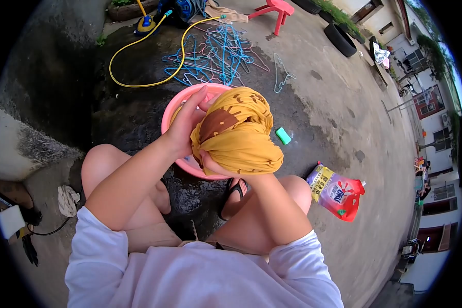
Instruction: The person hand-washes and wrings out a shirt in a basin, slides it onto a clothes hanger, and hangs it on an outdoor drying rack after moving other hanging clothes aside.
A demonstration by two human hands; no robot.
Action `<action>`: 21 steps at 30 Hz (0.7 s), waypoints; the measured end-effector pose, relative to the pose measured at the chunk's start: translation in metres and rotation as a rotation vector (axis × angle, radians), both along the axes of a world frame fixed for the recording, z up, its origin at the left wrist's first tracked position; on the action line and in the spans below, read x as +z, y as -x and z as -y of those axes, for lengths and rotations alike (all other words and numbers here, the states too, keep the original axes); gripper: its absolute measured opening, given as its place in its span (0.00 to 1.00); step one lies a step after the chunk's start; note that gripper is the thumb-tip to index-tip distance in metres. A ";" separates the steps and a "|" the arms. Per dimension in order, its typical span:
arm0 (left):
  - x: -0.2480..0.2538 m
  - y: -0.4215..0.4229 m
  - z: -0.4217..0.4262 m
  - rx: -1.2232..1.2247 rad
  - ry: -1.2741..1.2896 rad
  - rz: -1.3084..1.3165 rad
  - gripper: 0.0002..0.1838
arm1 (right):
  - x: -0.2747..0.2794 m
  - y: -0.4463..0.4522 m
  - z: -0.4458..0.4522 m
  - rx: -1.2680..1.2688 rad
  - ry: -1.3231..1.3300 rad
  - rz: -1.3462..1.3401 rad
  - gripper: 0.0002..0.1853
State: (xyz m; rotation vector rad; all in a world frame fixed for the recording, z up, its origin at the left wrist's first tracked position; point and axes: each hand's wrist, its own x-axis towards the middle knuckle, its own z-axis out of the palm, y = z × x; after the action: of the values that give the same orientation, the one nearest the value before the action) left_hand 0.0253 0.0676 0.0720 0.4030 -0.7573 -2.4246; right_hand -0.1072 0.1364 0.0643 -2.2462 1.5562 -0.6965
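Above a pink basin (165, 120), a bunched, twisted yellow cloth (246, 141) with a brown print is held up between both hands. My left hand (184, 128) grips its left side, fingers stretched upward along the fabric. My right hand (216, 165) is closed around the lower part, with most of its fingers hidden under the folds. The cloth covers much of the basin, so little of what lies inside shows. To the right of the basin, a green bar of soap (283, 136) lies on the wet ground.
A detergent pouch (336, 192) lies by my right knee. Beyond the basin are several tangled hangers (223, 54), a yellow hose (113, 66) and a red stool (274, 7). A crumpled rag (68, 200) lies at left. A tyre (340, 40) sits farther off.
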 end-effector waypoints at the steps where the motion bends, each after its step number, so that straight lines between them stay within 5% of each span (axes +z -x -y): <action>1: -0.004 -0.003 0.001 -0.062 0.017 -0.029 0.41 | 0.006 0.004 -0.001 0.005 0.013 0.054 0.36; 5: 0.002 -0.011 -0.004 -0.271 0.343 -0.016 0.43 | 0.024 0.017 0.001 0.056 0.076 0.335 0.35; 6: 0.003 -0.010 -0.002 -0.372 0.297 0.007 0.51 | 0.023 0.019 0.002 0.060 0.018 0.500 0.34; 9: -0.011 -0.007 -0.005 -0.373 0.629 0.211 0.43 | 0.020 0.029 -0.006 0.052 -0.163 0.586 0.34; 10: -0.017 -0.004 -0.008 -0.357 0.690 0.264 0.42 | 0.010 0.025 -0.017 -0.246 -0.225 0.666 0.36; 14: -0.012 0.002 -0.029 -0.203 0.850 0.457 0.36 | 0.008 0.029 -0.018 -0.283 -0.336 0.756 0.38; 21: -0.025 0.009 -0.043 -0.246 0.480 0.409 0.28 | 0.001 0.019 0.005 0.134 -0.396 1.109 0.32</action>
State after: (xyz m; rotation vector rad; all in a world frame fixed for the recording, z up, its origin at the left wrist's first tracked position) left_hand 0.0163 0.1110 0.0465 0.6460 -1.6061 -2.2911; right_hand -0.1263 0.1316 0.0655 -1.2371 0.8512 -1.1728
